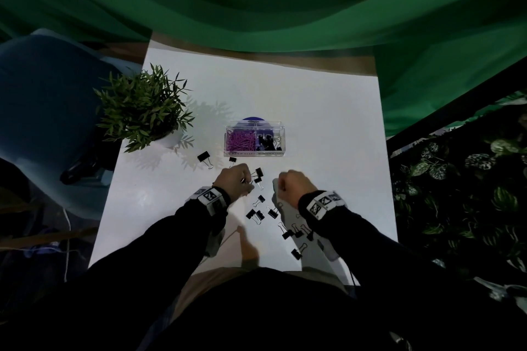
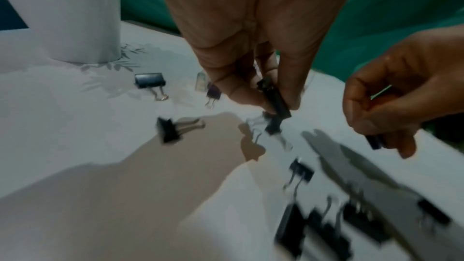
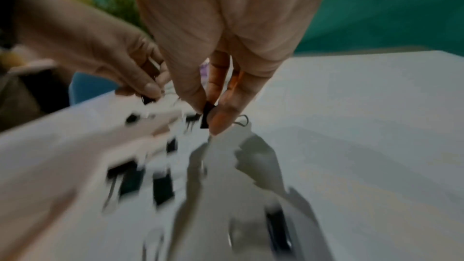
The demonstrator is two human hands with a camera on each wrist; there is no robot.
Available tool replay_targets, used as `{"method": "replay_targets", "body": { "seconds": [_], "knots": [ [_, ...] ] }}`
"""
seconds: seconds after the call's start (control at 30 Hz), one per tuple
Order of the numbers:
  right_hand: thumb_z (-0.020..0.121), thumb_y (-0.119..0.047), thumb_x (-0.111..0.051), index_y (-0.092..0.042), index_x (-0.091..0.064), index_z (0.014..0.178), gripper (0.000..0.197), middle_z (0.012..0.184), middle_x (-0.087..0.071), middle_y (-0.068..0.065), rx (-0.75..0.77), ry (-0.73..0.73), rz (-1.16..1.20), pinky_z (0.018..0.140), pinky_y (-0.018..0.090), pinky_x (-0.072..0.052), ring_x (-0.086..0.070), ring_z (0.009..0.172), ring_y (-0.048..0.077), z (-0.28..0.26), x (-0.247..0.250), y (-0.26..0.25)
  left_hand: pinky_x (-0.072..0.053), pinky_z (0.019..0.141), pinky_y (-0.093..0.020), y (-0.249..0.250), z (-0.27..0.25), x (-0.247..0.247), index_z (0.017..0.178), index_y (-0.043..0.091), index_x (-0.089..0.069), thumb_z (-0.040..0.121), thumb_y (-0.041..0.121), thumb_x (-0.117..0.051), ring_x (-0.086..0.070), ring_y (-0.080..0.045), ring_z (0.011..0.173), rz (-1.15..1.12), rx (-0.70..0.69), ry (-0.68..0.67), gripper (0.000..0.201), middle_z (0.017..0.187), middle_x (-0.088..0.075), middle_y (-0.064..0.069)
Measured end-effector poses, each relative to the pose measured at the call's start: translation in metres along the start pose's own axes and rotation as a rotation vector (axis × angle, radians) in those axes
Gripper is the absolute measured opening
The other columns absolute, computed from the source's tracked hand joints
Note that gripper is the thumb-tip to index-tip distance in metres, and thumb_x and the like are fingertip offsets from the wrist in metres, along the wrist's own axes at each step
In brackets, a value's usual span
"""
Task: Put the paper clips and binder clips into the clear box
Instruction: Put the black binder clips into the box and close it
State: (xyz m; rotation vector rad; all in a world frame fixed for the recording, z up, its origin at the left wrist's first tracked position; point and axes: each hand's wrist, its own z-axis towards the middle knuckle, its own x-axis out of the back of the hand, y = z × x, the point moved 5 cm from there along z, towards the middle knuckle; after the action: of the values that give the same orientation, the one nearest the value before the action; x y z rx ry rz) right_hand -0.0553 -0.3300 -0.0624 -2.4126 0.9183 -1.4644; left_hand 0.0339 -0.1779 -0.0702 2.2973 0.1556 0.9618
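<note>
White desk (image 1: 328, 111), green drape (image 1: 285, 3) behind, potted plant (image 1: 142, 111) left. Each grip pinches a binder clip: left hand (image 1: 235, 179), right hand (image 1: 295, 186). Clear box (image 1: 254, 138) beyond.

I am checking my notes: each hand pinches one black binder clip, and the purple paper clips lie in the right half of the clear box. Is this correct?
Not quite. In the head view the purple paper clips fill the left half of the clear box. The left hand and right hand each pinch a black binder clip, as you wrote.
</note>
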Motion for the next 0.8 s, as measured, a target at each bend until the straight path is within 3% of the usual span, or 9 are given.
{"method": "replay_targets", "body": {
  "seconds": [0.1, 0.2, 0.27, 0.37, 0.47, 0.53, 0.63, 0.7, 0.8],
  "knots": [
    [0.088, -0.010, -0.058, -0.010, -0.065, 0.081, 0.009, 0.082, -0.066, 0.005, -0.047, 0.200, 0.256, 0.073, 0.029, -0.056, -0.064, 0.074, 0.021, 0.016, 0.047, -0.010, -0.036, 0.058, -0.022, 0.035, 0.013, 0.024, 0.078, 0.018, -0.058, 0.078, 0.015, -0.074, -0.050, -0.004, 0.062, -0.067, -0.041, 0.149, 0.016, 0.066, -0.056, 0.010],
    [0.080, -0.008, -0.058, -0.008, -0.067, 0.080, 0.010, 0.079, -0.070, 0.008, -0.061, 0.378, 0.333, 0.072, 0.026, -0.051, -0.063, 0.072, 0.022, 0.037, 0.088, -0.021, -0.038, 0.066, -0.022, 0.066, 0.032, 0.048, 0.078, 0.018, -0.059, 0.079, 0.012, -0.070, -0.053, -0.012, 0.067, -0.135, -0.065, 0.247, 0.013, 0.068, -0.057, 0.000],
    [0.081, -0.007, -0.059, -0.007, -0.068, 0.085, 0.010, 0.084, -0.068, 0.009, -0.072, 0.396, 0.368, 0.072, 0.025, -0.048, -0.058, 0.074, 0.019, 0.048, 0.101, -0.025, -0.041, 0.071, -0.024, 0.079, 0.041, 0.057, 0.086, 0.016, -0.062, 0.082, 0.012, -0.066, -0.060, -0.021, 0.081, -0.124, -0.081, 0.259, 0.008, 0.082, -0.064, -0.007],
    [0.086, -0.012, -0.063, -0.009, -0.064, 0.100, 0.015, 0.095, -0.063, 0.008, -0.078, 0.340, 0.348, 0.075, 0.025, -0.045, -0.055, 0.082, 0.018, 0.053, 0.100, -0.020, -0.047, 0.081, -0.027, 0.081, 0.046, 0.063, 0.105, 0.014, -0.061, 0.085, 0.008, -0.059, -0.063, -0.024, 0.095, -0.115, -0.094, 0.245, 0.021, 0.104, -0.069, -0.007],
    [0.091, -0.016, -0.059, -0.012, -0.059, 0.103, 0.013, 0.101, -0.059, 0.006, 0.004, 0.355, 0.253, 0.072, 0.023, -0.040, -0.058, 0.086, 0.020, 0.036, 0.086, -0.015, -0.048, 0.080, -0.027, 0.058, 0.035, 0.071, 0.097, 0.016, -0.062, 0.086, 0.008, -0.051, -0.063, -0.023, 0.088, -0.090, -0.089, 0.306, 0.018, 0.098, -0.069, -0.005],
    [0.096, -0.019, -0.054, -0.011, -0.060, 0.101, 0.012, 0.101, -0.060, 0.004, 0.066, 0.250, 0.146, 0.069, 0.019, -0.043, -0.061, 0.085, 0.019, 0.022, 0.060, -0.015, -0.047, 0.076, -0.026, 0.023, 0.026, 0.068, 0.088, 0.019, -0.062, 0.087, 0.011, -0.048, -0.063, -0.025, 0.083, -0.060, -0.024, 0.306, 0.016, 0.092, -0.069, -0.007],
    [0.094, -0.028, -0.057, -0.016, -0.056, 0.125, 0.033, 0.132, -0.050, 0.007, 0.098, -0.055, -0.056, 0.092, 0.036, -0.050, -0.055, 0.114, 0.024, 0.014, 0.007, -0.012, -0.050, 0.083, -0.033, -0.032, 0.018, 0.058, 0.099, 0.014, -0.064, 0.084, 0.011, -0.056, -0.064, -0.032, 0.097, 0.047, 0.056, 0.325, 0.017, 0.108, -0.064, -0.015],
    [0.087, -0.039, -0.065, -0.021, -0.036, 0.144, 0.067, 0.152, -0.027, 0.009, 0.156, -0.160, -0.190, 0.106, 0.046, -0.041, -0.036, 0.135, 0.030, 0.019, -0.019, -0.017, -0.046, 0.098, -0.041, -0.059, 0.020, 0.052, 0.126, 0.014, -0.054, 0.080, 0.022, -0.066, -0.052, -0.035, 0.121, 0.170, 0.089, 0.282, 0.048, 0.133, -0.048, -0.017],
    [0.074, -0.048, -0.074, -0.029, -0.021, 0.148, 0.093, 0.157, -0.010, 0.012, 0.240, -0.210, -0.361, 0.108, 0.053, -0.036, -0.023, 0.139, 0.035, 0.028, -0.035, -0.033, -0.031, 0.112, -0.049, -0.080, 0.019, 0.044, 0.149, 0.028, -0.022, 0.071, 0.051, -0.074, -0.020, -0.032, 0.144, 0.358, 0.170, 0.085, 0.096, 0.158, -0.015, -0.011]
  ]
}}
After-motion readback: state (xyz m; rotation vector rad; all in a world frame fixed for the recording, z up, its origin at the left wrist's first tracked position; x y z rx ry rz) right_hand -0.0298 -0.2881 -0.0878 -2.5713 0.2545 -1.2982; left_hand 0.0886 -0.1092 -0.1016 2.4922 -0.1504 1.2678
